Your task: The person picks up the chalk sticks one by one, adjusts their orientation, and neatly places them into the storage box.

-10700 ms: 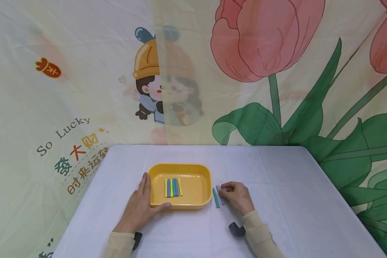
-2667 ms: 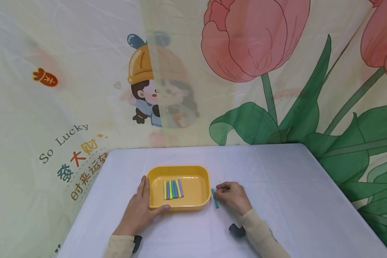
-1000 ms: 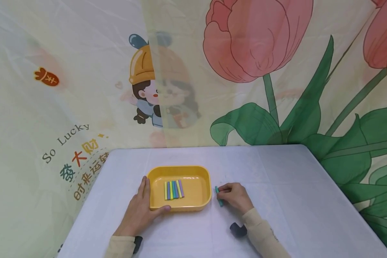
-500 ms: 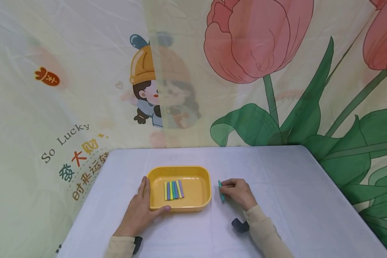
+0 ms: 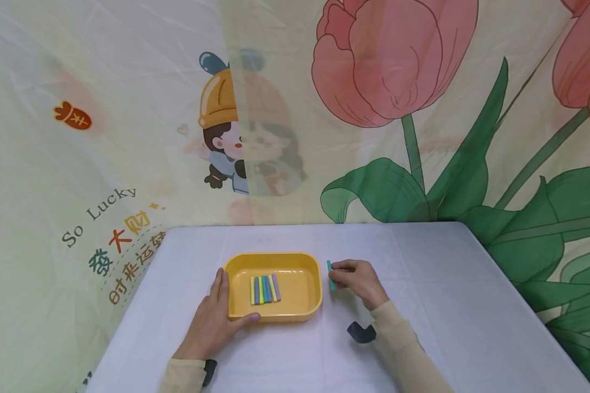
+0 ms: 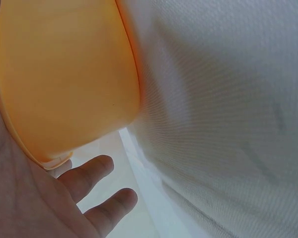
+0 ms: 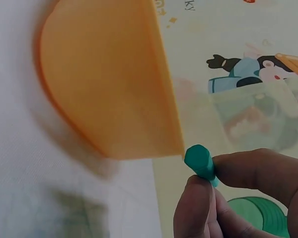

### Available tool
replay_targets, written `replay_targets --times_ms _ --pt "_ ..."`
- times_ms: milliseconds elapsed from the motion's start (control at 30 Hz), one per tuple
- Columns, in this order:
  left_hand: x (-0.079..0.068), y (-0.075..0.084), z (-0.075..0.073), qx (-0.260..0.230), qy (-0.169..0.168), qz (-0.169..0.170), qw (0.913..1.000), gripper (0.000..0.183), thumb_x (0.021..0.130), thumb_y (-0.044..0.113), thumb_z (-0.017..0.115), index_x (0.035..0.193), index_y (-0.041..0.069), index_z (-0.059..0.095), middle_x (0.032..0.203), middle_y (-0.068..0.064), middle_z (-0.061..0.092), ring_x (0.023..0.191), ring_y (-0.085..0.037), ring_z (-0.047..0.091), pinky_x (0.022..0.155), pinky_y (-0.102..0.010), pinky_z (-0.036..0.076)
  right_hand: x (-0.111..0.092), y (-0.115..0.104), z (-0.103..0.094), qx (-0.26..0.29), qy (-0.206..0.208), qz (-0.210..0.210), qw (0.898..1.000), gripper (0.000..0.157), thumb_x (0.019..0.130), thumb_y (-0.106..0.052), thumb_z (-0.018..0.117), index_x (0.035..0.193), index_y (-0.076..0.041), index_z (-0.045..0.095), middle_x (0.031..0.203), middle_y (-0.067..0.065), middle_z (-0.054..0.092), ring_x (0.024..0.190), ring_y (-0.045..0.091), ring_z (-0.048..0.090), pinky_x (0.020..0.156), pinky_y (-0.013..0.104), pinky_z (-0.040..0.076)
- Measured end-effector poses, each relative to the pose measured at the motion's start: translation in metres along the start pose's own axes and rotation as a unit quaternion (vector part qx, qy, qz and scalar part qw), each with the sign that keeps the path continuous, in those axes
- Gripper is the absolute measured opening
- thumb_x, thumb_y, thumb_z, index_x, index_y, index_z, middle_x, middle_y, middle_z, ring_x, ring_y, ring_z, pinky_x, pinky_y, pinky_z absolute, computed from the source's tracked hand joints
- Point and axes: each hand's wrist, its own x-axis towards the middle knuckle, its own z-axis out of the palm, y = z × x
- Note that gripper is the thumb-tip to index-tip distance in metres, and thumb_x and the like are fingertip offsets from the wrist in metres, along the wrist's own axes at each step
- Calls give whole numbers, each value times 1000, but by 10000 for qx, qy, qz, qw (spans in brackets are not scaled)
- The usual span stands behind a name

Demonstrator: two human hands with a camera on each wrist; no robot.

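Note:
My right hand [image 5: 358,280] pinches a teal-green chalk stick [image 5: 330,267] between thumb and fingers, just right of the yellow tray [image 5: 315,284]. In the right wrist view the end of the green chalk stick [image 7: 198,157] looks six-sided, and it is off the table. My left hand [image 5: 216,314] rests against the tray's left side, fingers straight, thumb along the front edge. From the left wrist, the palm meets the rim of the tray [image 6: 69,74], and some fingertips point past it. Inside the tray several chalk sticks [image 5: 261,290] in yellow, purple, blue and green lie side by side, left of centre.
A white cloth covers the table [image 5: 423,273]. Behind its far edge hangs a printed curtain [image 5: 285,207] with tulips and cartoon figures. A black camera mount [image 5: 361,332] sits at the right wrist, another dark mount [image 5: 209,372] at the left.
Since the earliest frames, a purple chalk stick joined the tray's row. The right hand has picked the green one off the table and raised it beside the tray. The left hand stays put.

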Motion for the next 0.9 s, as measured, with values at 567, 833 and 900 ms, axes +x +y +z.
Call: replay_targets --times_ms 567,833,900 --pt "-1 1 -2 -66 6 25 10000 128 63 81 57 150 7 -2 156 -11 1 119 -40 43 98 -53 37 -2 -38 40 326 -713 -463 9958 33 76 -21 76 103 -4 68 92 9 67 76 21 65 71 33 57" --pt "0 0 -1 -21 -6 13 10000 128 64 80 57 150 8 -4 156 -10 -1 119 -40 43 97 -53 38 -4 -46 66 271 -845 -632 9940 32 75 -21 77 101 -3 68 89 8 68 73 21 65 66 31 57" --pt "-1 0 -2 -28 -17 22 10000 127 64 80 57 150 8 -4 156 -10 0 118 -41 44 97 -53 38 -4 -45 72 188 -857 -632 9941 31 76 -21 77 100 -5 68 88 5 68 71 20 65 66 31 57"
